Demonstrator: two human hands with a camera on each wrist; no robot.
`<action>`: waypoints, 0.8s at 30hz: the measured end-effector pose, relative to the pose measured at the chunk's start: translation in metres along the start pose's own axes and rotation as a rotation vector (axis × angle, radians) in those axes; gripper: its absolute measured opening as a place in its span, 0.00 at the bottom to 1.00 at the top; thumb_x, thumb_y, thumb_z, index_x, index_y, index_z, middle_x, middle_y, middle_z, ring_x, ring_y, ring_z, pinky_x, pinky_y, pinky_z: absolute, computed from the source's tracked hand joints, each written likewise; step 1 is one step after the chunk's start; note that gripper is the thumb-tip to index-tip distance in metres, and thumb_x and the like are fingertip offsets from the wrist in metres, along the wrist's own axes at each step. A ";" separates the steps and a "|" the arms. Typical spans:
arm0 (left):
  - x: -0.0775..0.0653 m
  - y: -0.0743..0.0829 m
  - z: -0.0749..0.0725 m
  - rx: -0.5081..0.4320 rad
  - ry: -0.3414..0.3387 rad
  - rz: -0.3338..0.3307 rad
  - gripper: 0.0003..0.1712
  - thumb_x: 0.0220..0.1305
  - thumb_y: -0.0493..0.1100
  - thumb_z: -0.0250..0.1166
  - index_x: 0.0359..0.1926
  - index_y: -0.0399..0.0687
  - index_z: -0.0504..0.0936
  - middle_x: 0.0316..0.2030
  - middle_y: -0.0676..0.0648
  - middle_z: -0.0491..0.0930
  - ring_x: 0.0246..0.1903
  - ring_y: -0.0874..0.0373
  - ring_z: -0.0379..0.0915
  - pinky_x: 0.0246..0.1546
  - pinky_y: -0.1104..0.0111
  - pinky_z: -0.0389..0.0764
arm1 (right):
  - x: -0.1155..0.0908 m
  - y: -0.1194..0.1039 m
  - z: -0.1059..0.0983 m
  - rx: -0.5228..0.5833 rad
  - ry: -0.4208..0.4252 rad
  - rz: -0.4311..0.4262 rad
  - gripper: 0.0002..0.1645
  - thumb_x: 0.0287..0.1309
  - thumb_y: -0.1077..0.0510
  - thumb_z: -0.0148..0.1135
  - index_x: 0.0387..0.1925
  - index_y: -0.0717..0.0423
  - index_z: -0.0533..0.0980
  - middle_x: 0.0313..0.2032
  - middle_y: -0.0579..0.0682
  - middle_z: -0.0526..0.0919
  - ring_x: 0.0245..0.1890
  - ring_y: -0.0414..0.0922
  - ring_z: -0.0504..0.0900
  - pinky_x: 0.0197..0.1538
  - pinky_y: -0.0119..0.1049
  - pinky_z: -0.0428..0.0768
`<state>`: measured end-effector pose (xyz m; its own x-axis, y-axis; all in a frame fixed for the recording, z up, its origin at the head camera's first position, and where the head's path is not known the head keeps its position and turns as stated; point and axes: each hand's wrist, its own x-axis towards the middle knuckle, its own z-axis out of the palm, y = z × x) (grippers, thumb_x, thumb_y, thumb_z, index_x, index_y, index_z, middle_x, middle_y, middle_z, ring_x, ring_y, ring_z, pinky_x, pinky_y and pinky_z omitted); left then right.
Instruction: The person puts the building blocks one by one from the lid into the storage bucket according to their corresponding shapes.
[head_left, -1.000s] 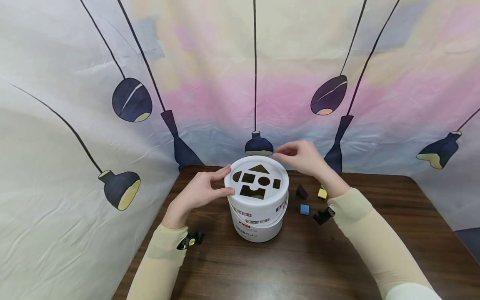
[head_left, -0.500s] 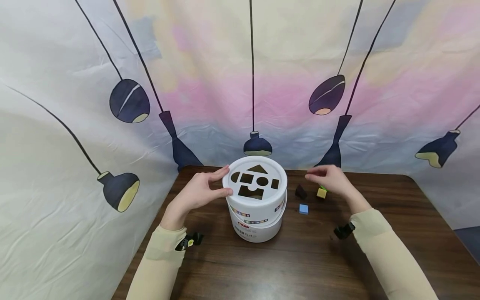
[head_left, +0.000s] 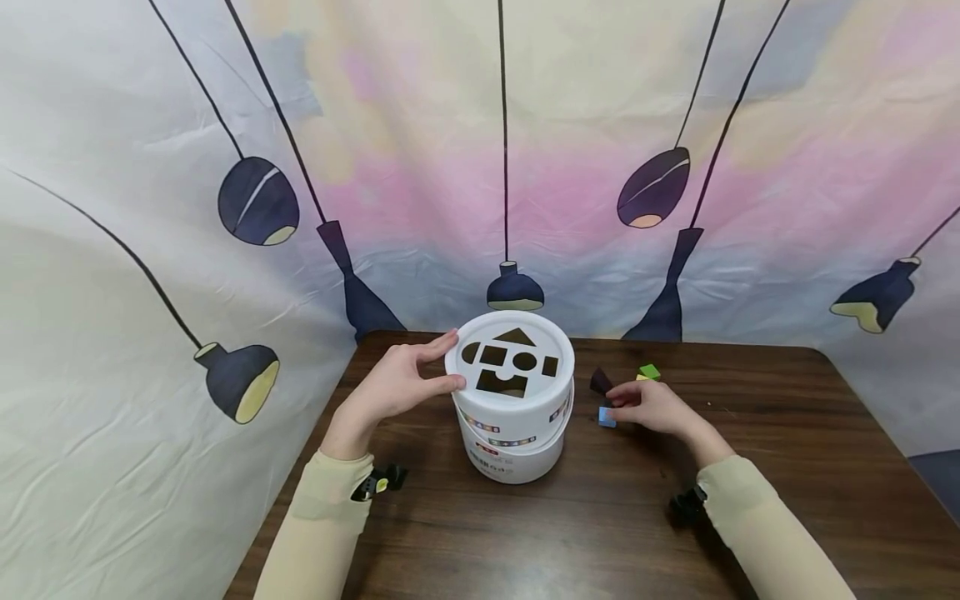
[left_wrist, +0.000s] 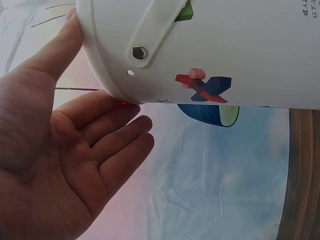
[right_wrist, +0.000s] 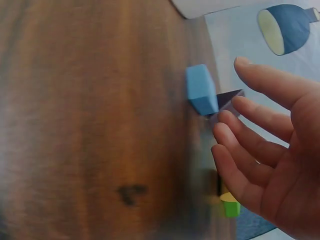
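A white bucket (head_left: 517,458) stands upright on the table, topped by a white lid (head_left: 542,342) with several shaped holes. My left hand (head_left: 396,379) rests at the lid's left rim, thumb and forefinger spread against it; in the left wrist view the other fingers (left_wrist: 125,160) extend loosely below the rim. Right of the bucket, my right hand (head_left: 656,410) reaches over a blue block (head_left: 606,417), its thumb and fingertips right by it. In the right wrist view the fingers are apart, with nothing held, and the blue block (right_wrist: 201,89) sits just beyond them.
A dark wedge-shaped block (head_left: 600,382) lies behind the blue one. A green block (head_left: 650,372) and a yellow block (head_left: 642,377), mostly hidden by my right hand, lie farther back. Behind the brown table (head_left: 600,533) hangs a cloth (head_left: 585,167) printed with lamps.
My right hand has moved from beside the lid's back edge rightward, then down toward the blue block. The left hand has stayed at the rim, and the bucket has not moved.
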<state>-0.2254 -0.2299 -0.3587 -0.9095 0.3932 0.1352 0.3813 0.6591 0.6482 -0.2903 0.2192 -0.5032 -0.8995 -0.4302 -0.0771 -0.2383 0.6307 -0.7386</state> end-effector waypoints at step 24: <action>0.000 0.000 0.000 -0.004 0.003 0.009 0.48 0.65 0.60 0.78 0.80 0.53 0.70 0.75 0.47 0.70 0.23 0.58 0.82 0.67 0.48 0.75 | -0.005 -0.002 0.020 -0.071 0.029 0.023 0.19 0.66 0.54 0.77 0.53 0.61 0.88 0.44 0.51 0.88 0.39 0.44 0.81 0.45 0.45 0.83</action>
<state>-0.2256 -0.2299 -0.3589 -0.9067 0.3969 0.1430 0.3885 0.6534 0.6497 -0.2782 0.2073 -0.5150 -0.9148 -0.3971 -0.0734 -0.2422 0.6850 -0.6871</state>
